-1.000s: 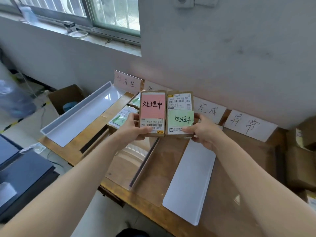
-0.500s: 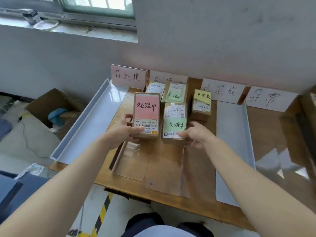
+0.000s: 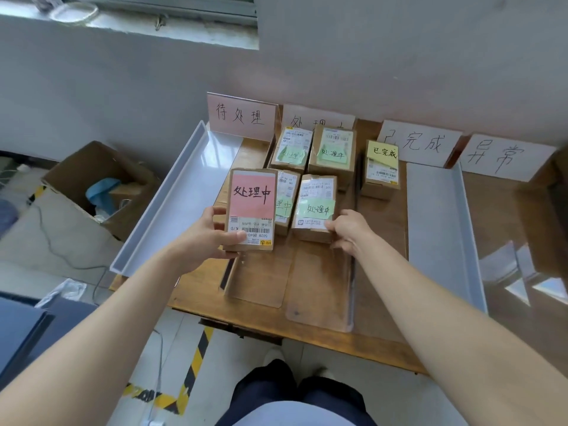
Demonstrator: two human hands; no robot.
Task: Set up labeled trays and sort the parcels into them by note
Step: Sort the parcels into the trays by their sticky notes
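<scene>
On the wooden worktop [image 3: 381, 302], seen from the head camera, four handwritten cards lean against the wall: a pink card [image 3: 241, 116] reading 待处理, then white cards reading 处理中 [image 3: 316, 118], 已完成 [image 3: 421, 142] and 异常 [image 3: 504, 156].

The left grip [image 3: 203, 238] is curled round a pink-note parcel [image 3: 252, 207]. The thumb lies across its barcode label and the fingers are behind it, holding it raised and tilted above the worktop's left part. Its note reads 处理中.

The right grip [image 3: 347, 230] pinches the near end of a green-note parcel [image 3: 315, 207], also marked 处理中. That parcel lies low in the clear tray [image 3: 319, 290], below the 处理中 card.

Two more green-note boxes sit at the tray's far end, one on the left [image 3: 293, 150] and one on the right [image 3: 333, 152]. A third [image 3: 287, 198] is half hidden behind the raised parcel.

A yellow-note parcel [image 3: 381, 169] marked 已完成 stands just right of them, before its card. I cannot tell whether it is inside a tray.

A left white tray [image 3: 184, 204] juts off the worktop's left edge, and a right white tray [image 3: 439, 229] lies below the 异常 card. An open cardboard box [image 3: 92, 186] sits on the floor at left.
</scene>
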